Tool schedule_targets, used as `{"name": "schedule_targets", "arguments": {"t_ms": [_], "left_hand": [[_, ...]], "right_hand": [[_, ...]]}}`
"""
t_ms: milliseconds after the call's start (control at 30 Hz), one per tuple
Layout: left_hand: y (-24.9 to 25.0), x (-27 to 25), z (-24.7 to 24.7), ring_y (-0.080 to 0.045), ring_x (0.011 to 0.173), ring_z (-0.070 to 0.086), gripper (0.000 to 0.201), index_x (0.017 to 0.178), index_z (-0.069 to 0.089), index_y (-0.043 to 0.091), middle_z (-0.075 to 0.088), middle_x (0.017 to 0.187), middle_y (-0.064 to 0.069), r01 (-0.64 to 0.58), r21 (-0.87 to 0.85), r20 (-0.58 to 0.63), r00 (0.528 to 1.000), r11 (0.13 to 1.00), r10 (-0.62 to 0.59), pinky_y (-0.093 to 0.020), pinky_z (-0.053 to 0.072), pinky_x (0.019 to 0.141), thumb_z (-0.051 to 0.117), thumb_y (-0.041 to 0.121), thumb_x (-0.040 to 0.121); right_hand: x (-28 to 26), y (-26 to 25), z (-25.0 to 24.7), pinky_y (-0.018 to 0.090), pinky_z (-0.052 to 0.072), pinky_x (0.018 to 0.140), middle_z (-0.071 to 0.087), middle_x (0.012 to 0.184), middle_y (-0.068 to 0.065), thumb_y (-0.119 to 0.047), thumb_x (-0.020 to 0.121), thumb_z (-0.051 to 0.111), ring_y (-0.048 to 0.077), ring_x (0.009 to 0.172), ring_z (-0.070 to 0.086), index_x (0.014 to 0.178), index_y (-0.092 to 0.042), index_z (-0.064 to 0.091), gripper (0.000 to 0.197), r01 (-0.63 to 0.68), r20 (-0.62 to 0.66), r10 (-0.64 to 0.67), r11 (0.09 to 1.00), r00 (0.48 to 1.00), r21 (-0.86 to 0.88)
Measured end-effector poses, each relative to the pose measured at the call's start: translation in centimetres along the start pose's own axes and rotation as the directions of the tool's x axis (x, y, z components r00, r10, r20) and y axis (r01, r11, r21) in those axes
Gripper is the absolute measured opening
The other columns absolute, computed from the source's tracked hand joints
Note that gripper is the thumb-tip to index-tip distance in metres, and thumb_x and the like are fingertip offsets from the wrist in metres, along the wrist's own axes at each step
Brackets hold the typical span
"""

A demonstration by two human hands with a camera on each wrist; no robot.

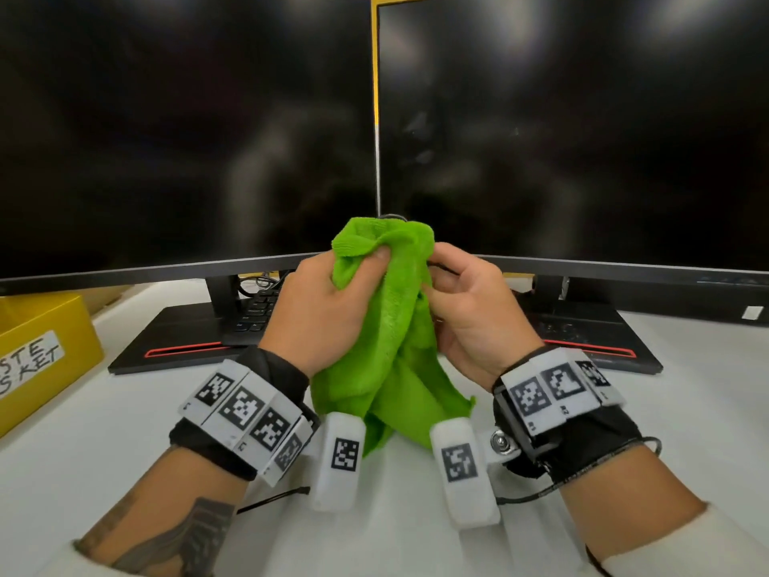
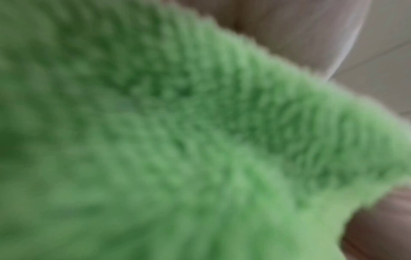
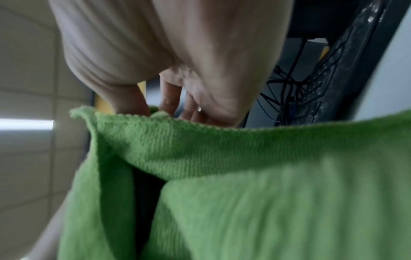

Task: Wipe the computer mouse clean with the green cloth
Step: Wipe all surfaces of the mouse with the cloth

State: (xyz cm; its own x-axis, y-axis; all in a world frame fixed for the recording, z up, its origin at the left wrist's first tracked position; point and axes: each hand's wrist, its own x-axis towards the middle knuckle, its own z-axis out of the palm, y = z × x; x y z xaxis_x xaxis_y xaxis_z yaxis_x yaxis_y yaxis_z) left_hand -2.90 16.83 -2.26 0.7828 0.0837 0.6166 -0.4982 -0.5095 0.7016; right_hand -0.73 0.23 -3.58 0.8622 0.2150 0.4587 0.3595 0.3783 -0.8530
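Note:
I hold the green cloth (image 1: 387, 326) up in front of the monitors with both hands. My left hand (image 1: 358, 268) grips its upper left part, thumb pressed onto a fold. My right hand (image 1: 437, 285) curls its fingers into the folds on the right side. A thin dark sliver (image 1: 392, 218) peeks over the top of the cloth and may be the mouse, which is otherwise hidden. In the right wrist view the fingers (image 3: 169, 98) dip behind the cloth (image 3: 222, 149), with a dark gap between its folds. The left wrist view is filled by blurred cloth (image 2: 177, 140).
Two dark monitors (image 1: 187, 131) stand side by side close behind my hands, on black stands with red trim (image 1: 183, 351). A black keyboard (image 1: 258, 310) lies under the left monitor. A yellow waste basket (image 1: 37, 356) stands at the left on the white table (image 1: 125, 431).

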Motion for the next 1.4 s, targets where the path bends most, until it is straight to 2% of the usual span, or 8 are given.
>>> {"name": "schedule_targets", "arguments": {"t_ms": [267,433,567,667,833,900,1000,1400], "left_hand": [[0.1,0.1,0.2,-0.019,0.058,0.058,0.054,0.064,0.063,0.011,0.062,0.056,-0.001,0.035,-0.034,-0.048,0.998,0.999,-0.037,-0.041,0.049,0.063,0.051,0.046,0.103],[0.8,-0.3,0.2,-0.02,0.098,0.077,0.016,0.101,0.078,0.021,0.082,0.098,-0.001,0.177,-0.258,0.114,0.982,0.95,-0.152,-0.047,0.058,0.096,0.066,0.031,0.099],[1.0,-0.4,0.8,-0.024,0.096,0.076,0.033,0.094,0.08,0.021,0.081,0.091,-0.003,0.205,-0.226,0.017,0.978,0.952,-0.207,-0.052,0.059,0.093,0.064,0.049,0.096],[0.8,-0.2,1.0,-0.027,0.09,0.074,0.056,0.086,0.077,0.022,0.078,0.08,-0.002,0.193,-0.158,-0.072,0.976,0.969,-0.206,-0.053,0.057,0.091,0.051,0.071,0.087],[1.1,-0.1,0.9,-0.027,0.067,0.066,0.06,0.077,0.065,-0.001,0.069,0.069,-0.014,0.141,-0.164,-0.172,0.97,0.976,-0.17,-0.049,0.054,0.076,0.046,0.047,0.106],[0.9,0.1,0.7,-0.025,0.062,0.06,0.06,0.073,0.06,-0.003,0.063,0.065,-0.014,0.166,-0.229,-0.232,0.947,0.959,-0.22,-0.052,0.053,0.072,0.046,0.045,0.106],[0.2,0.4,0.4,-0.035,0.072,0.068,0.069,0.087,0.065,-0.003,0.066,0.076,-0.025,0.224,-0.402,-0.278,0.894,0.888,-0.352,-0.062,0.057,0.079,0.049,0.064,0.087],[1.8,-0.5,2.2,-0.03,0.11,0.075,0.039,0.12,0.072,0.014,0.078,0.114,-0.013,0.371,-0.538,0.176,0.927,0.757,-0.33,-0.053,0.056,0.103,0.058,0.046,0.103]], "right_hand": [[0.5,0.2,0.6,0.05,0.046,0.051,0.053,0.065,0.02,-0.038,0.079,0.076,0.031,0.053,0.049,0.074,0.014,0.058,0.056,-0.012,-0.201,-0.029,0.98,0.979,-0.199],[0.4,0.2,0.4,0.066,0.056,0.094,0.076,0.106,0.029,-0.006,0.096,0.065,0.05,0.103,0.073,0.101,0.0,0.077,0.015,0.065,-0.144,-0.087,0.986,0.986,-0.15],[0.0,0.3,0.6,0.071,0.055,0.089,0.077,0.098,0.03,-0.011,0.081,0.077,0.057,0.1,0.069,0.09,-0.001,0.079,0.014,0.12,-0.093,-0.138,0.977,0.986,-0.176],[0.2,0.7,0.7,0.064,0.06,0.085,0.078,0.088,0.025,-0.012,0.079,0.085,0.052,0.088,0.073,0.081,-0.002,0.08,0.011,0.126,-0.167,-0.16,0.972,0.973,-0.198],[1.1,1.3,0.8,0.054,0.053,0.079,0.06,0.101,0.051,-0.022,0.095,0.069,0.035,0.083,0.06,0.091,0.009,0.074,0.031,0.001,-0.23,-0.023,0.995,0.973,-0.095],[0.9,0.7,0.8,0.062,0.058,0.09,0.068,0.108,0.041,-0.009,0.097,0.065,0.04,0.091,0.07,0.099,-0.001,0.08,0.017,-0.06,-0.152,0.044,0.993,0.987,-0.098],[-0.1,0.0,0.7,0.033,0.051,0.062,0.068,0.092,0.021,-0.009,0.096,0.069,0.02,0.066,0.059,0.117,-0.015,0.077,0.023,-0.121,0.044,0.133,0.971,0.99,-0.205],[0.0,0.5,0.8,0.033,0.038,0.056,0.048,0.065,0.015,-0.024,0.087,0.078,0.024,0.061,0.043,0.073,0.011,0.067,0.039,-0.021,-0.138,-0.01,0.975,0.99,-0.223]]}}
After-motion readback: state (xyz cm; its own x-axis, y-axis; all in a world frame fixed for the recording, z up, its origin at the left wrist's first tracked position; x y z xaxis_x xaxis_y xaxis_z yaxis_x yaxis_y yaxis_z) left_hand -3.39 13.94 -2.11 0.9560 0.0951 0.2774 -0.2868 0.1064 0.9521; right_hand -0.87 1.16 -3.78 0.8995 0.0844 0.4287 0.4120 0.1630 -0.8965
